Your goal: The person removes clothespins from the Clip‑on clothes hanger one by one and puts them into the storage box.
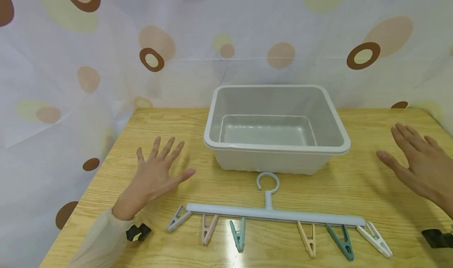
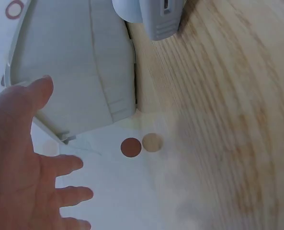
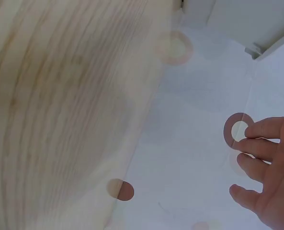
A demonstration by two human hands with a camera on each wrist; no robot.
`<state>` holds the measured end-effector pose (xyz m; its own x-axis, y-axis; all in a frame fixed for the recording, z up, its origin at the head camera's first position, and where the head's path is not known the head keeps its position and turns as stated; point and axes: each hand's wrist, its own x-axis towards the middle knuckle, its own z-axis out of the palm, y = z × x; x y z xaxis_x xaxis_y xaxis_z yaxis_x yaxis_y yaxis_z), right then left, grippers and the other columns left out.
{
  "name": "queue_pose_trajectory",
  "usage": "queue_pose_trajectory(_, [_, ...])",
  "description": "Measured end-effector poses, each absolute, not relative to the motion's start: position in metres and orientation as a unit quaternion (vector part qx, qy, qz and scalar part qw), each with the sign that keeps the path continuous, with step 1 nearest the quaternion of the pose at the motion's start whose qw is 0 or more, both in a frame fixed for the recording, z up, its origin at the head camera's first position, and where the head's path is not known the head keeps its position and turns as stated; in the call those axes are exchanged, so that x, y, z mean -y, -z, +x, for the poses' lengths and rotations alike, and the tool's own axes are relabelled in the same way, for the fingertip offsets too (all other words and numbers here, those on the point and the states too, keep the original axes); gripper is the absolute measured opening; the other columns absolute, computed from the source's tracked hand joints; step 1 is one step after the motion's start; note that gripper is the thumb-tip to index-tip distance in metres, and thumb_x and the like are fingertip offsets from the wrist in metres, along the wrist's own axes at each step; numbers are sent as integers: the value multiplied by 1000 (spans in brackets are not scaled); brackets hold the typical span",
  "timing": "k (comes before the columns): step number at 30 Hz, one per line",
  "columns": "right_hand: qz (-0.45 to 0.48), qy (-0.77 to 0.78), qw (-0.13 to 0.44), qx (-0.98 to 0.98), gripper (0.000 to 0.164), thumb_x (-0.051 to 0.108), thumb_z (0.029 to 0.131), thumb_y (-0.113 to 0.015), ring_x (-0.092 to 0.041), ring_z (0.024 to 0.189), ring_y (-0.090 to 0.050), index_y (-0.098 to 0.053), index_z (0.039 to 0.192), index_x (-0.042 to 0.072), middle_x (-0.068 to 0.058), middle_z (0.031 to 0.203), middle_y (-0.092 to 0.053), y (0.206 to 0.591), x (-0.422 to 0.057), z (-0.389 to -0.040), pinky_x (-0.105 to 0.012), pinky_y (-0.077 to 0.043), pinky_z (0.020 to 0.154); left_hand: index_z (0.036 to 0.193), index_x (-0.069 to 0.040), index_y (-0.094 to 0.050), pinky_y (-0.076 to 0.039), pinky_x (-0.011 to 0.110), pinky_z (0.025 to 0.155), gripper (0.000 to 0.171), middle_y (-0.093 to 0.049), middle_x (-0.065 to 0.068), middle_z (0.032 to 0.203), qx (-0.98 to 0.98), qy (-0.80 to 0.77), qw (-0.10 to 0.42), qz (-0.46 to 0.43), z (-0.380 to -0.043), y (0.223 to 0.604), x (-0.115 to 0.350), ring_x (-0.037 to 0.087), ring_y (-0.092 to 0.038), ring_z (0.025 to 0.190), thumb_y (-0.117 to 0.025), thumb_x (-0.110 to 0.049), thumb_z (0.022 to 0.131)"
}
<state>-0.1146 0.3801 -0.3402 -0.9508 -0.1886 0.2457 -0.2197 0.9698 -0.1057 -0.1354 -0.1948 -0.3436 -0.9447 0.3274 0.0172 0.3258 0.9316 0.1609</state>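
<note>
My left hand (image 1: 155,175) hovers left of the basin with its fingers spread and nothing in it. On the far right, my right hand (image 1: 422,164) is also held out, fingers straight, holding nothing. Between them lies a pale blue-grey clip hanger (image 1: 240,211), its hook (image 1: 277,181) pointing toward the basin. Several clothespins hang along its bar: a grey one (image 1: 177,221) at the left end, a pink one (image 1: 209,230), a teal one (image 1: 238,236), a beige one (image 1: 308,242), a darker teal one (image 1: 342,244) and a white one (image 1: 376,240) at the right end.
A grey-white plastic basin (image 1: 269,160) stands behind the hanger, with no contents showing inside. Everything rests on a wooden table (image 1: 357,181). A white cloth (image 1: 255,28) with brown and beige dots hangs behind the table and down its left side.
</note>
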Motion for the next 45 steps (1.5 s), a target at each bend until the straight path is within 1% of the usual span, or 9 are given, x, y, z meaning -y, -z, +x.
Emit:
queue_pose_trajectory(6, [115,-112,96,982,72,34,104,-40,-38,145,8,-2,150,-5,-19,158,7,335,-374,-114,-57,4,114,154,-13,-23,1,65,111,83,-13,15,159,-975,-75,19,209,-132,346,192,39,2,145,-40,-66,93])
queue_pose_trajectory(8, [122,-117,94,981,70,31,104,-40,-36,145,8,-2,150,-5,-19,158,7,333,-372,-115,-54,5,115,154,-10,-21,0,60,113,85,-12,15,159,-972,-77,23,220,-130,347,191,37,3,146,-42,-65,93])
queue_pose_trajectory(13, [145,-107,101,978,65,28,106,-35,-34,146,8,-3,150,-8,-20,158,7,326,-365,-117,-48,7,116,153,-2,-18,-5,54,116,84,-13,16,159,-965,-79,26,250,-124,346,185,36,1,146,-41,-61,96])
queue_pose_trajectory(17, [156,-98,103,977,62,26,106,-31,-33,146,7,-2,150,-7,-18,158,8,320,-358,-118,-48,8,116,151,3,-18,-7,50,117,81,-12,17,158,-958,-78,27,276,-120,346,181,36,-3,146,-38,-56,99])
queue_pose_trajectory(21, [161,-100,101,977,61,25,106,-30,-34,146,6,-2,151,-5,-20,158,6,314,-353,-121,-49,7,116,150,6,-16,-9,47,117,79,-10,19,158,-953,-76,33,292,-116,346,176,34,-4,146,-35,-53,101])
queue_pose_trajectory(27, [172,-100,98,975,59,24,107,-29,-37,145,3,-4,150,-7,-24,157,3,303,-345,-124,-50,4,116,149,7,-17,-12,47,117,78,-14,23,156,-948,-86,46,302,-110,348,168,35,-7,146,-34,-52,101])
queue_pose_trajectory(33, [181,-95,96,974,59,26,107,-30,-36,146,1,-8,150,-8,-25,157,-1,296,-338,-128,-47,3,117,149,6,-22,-16,47,116,76,-18,22,156,-941,-97,59,319,-105,349,160,35,-12,145,-32,-53,101])
queue_pose_trajectory(39, [184,-91,87,975,59,27,107,-30,-35,146,-1,-10,150,-7,-26,157,-5,293,-331,-130,-48,3,117,148,6,-27,-20,47,115,74,-23,21,155,-936,-92,71,333,-100,349,153,35,-18,144,-31,-52,102])
queue_pose_trajectory(45, [194,-89,90,973,58,27,107,-30,-36,146,-4,-12,150,-7,-27,156,-9,292,-326,-133,-46,3,117,147,6,-30,-24,46,114,64,-26,23,153,-923,-93,73,368,-95,349,145,35,-23,143,-29,-43,105])
